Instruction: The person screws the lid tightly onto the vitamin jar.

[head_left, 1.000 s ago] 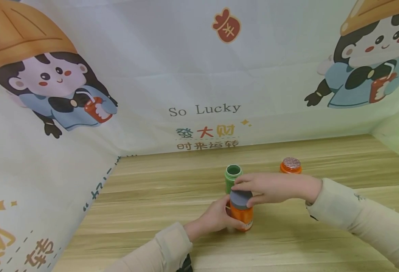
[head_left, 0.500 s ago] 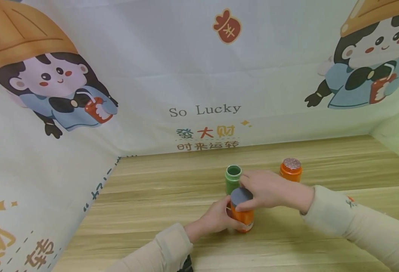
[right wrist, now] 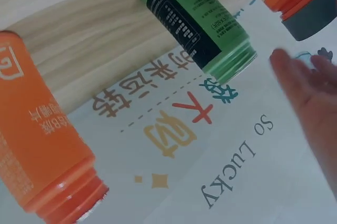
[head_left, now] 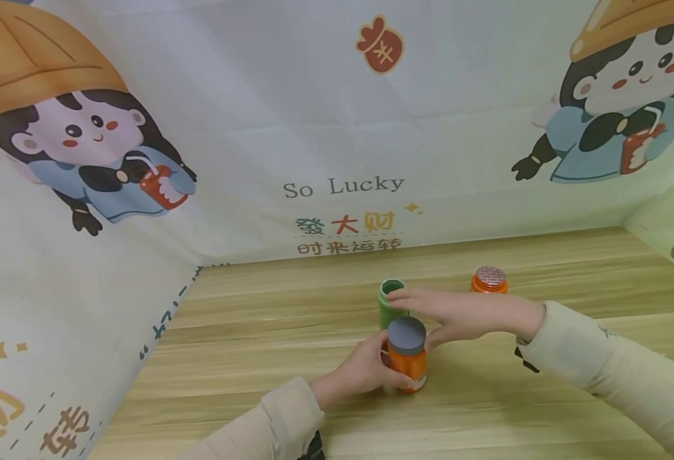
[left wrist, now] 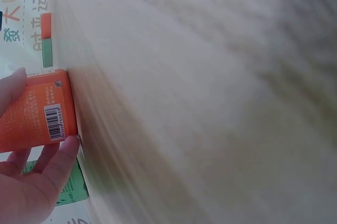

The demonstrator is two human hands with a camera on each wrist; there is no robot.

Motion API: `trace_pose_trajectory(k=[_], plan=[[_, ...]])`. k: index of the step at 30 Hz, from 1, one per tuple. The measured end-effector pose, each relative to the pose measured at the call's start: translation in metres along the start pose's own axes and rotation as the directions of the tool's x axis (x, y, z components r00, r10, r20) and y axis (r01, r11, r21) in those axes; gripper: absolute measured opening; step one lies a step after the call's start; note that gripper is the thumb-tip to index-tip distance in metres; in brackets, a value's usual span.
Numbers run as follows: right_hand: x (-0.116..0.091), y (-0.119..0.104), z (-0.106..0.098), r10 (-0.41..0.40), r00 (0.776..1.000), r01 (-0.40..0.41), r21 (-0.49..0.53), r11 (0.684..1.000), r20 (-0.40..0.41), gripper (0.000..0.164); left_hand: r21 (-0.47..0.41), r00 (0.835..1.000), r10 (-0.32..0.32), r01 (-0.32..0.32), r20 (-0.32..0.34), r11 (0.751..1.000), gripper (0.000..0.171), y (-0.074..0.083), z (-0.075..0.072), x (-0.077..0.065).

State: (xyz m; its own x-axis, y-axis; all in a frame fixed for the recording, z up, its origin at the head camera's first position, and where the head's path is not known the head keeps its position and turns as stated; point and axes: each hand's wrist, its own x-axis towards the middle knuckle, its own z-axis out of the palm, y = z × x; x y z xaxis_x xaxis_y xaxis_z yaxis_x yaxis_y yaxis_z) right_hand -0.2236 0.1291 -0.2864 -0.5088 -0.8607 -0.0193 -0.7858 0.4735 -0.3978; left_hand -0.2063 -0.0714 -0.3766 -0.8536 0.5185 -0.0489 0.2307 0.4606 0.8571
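Observation:
My left hand (head_left: 356, 370) grips an orange pill bottle (head_left: 409, 369) that stands upright on the table, thumb across its front. A grey lid (head_left: 407, 336) sits on this bottle. In the right wrist view that lid (right wrist: 310, 17) covers the bottle's neck. My right hand (head_left: 471, 313) hovers beside and beyond the lid with its fingers extended, holding nothing. Right behind the gripped bottle stands a green bottle (head_left: 390, 310), lidless, its mouth showing. In the left wrist view, curled fingers (left wrist: 58, 166) lie around the orange bottle's base.
Back right stands a second orange bottle (head_left: 489, 282), without a lid, its mouth covered by a patterned seal; the right forearm partly hides it. Small flat orange (left wrist: 46, 26) and green (left wrist: 47, 52) pieces show in the left wrist view. A printed cloth (head_left: 245, 128) encloses the wooden table (head_left: 256, 306).
My right hand was on the grey lid and turned on it; now its fingers are straightened and off the lid. My left hand and the bottle have stayed in place.

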Motion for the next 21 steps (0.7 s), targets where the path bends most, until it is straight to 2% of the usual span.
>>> trace_pose_trajectory(k=[2,5,9,16,21], plan=[[-0.002,0.001,-0.001,-0.057,0.998,0.056,0.004,0.998,0.038,0.062,-0.004,1.0,0.002,-0.002,0.005,1.0,0.054,0.0,0.0,0.0],[-0.003,0.003,-0.001,-0.131,0.99,0.132,-0.011,0.991,0.046,0.05,-0.006,1.0,0.007,-0.007,0.01,1.0,0.055,-0.001,0.0,0.0],[-0.001,0.004,0.0,-0.155,0.987,0.157,-0.065,0.985,0.03,0.044,-0.006,1.0,0.009,-0.009,0.01,1.0,0.055,-0.001,0.0,0.0],[0.005,0.002,0.006,-0.09,0.995,0.084,-0.129,0.988,-0.046,0.047,-0.006,1.0,0.005,-0.005,-0.003,1.0,0.054,0.001,0.0,0.0],[0.011,0.001,0.013,-0.001,0.994,-0.016,-0.155,0.988,-0.106,0.047,-0.001,1.0,0.011,-0.011,-0.005,1.0,0.054,0.002,0.0,-0.001]])
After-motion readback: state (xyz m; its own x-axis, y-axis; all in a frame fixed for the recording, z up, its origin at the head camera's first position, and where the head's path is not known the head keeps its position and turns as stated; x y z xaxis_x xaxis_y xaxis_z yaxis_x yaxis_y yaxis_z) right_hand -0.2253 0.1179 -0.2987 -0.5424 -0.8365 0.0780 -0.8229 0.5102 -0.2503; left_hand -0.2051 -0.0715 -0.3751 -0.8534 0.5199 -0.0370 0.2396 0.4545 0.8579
